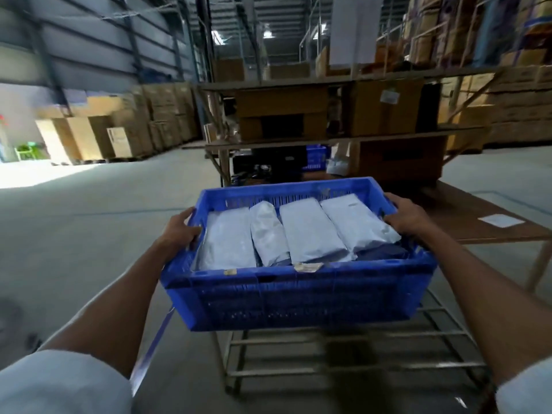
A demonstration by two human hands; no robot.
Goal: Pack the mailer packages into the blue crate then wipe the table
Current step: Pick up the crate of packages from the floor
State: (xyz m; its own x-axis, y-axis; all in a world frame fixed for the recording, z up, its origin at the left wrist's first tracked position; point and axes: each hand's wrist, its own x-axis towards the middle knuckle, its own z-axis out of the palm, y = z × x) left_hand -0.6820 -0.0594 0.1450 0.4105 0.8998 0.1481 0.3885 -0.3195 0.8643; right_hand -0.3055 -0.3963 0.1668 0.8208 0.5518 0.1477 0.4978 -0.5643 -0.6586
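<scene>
**Figure.** We are holding the blue crate point(298, 297) between both hands. Our left hand point(182, 228) is curling its fingers over the crate's left short rim. From that grip the crate is spanning across to the other, its long axis running hand to hand.

Inside it, four pale mailer packages point(310, 231) are lying side by side, their lengths crossing the line between the grips and covering most of the floor. Below the grips a metal frame point(343, 354) is showing; whether the crate is resting on it we cannot tell.

Our right hand point(403, 215) is clasping the right short rim likewise. Outward of this grip the table point(466, 216) is standing, a sheet of paper point(500, 220) lying on it. We are judging the packing done and the right hand nearer for wiping.
</scene>
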